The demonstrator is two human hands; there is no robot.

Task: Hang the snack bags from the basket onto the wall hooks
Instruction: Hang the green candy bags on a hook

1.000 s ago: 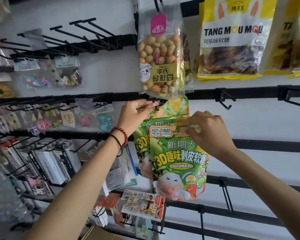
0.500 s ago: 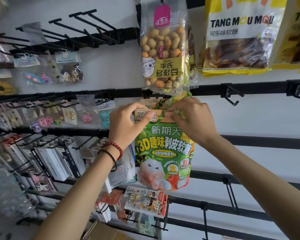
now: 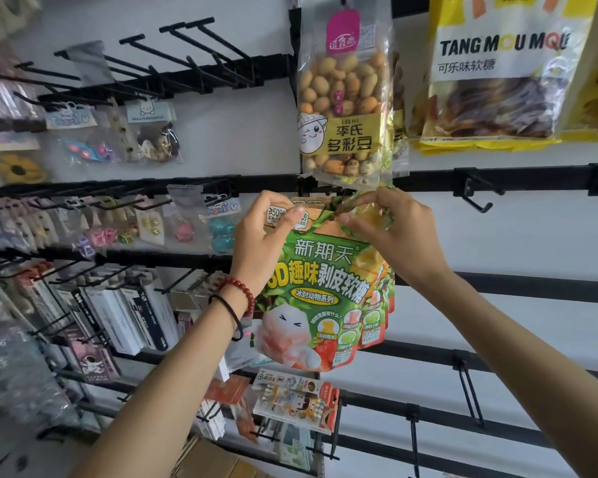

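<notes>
Both hands raised to the middle black rail [image 3: 532,181] of the wall rack, pinching the top edge of a green gummy bag [image 3: 320,288]. Left hand [image 3: 266,236] gripping the upper left corner, thumb across the front and fingers curled behind, most likely to keep the header flat and square. Right hand [image 3: 390,232] clamping the crumpled top near the centre between thumb and fingertips, probably to guide the punched hole onto a hook; hole and hook tip both hidden behind the knuckles, so no telling whether the bag is already threaded. More green bags of the same kind showing behind the front one, edges peeking out at lower right, apparently hung there already. Directly above, a clear bean bag [image 3: 346,108] hanging from the upper rail, its bottom seam just over the fingers, which leaves little room to work. Empty hook [image 3: 477,194] to the right on the same rail. Basket not in view. Step in hand, by the look of it: seating this bag on its hook.
</notes>
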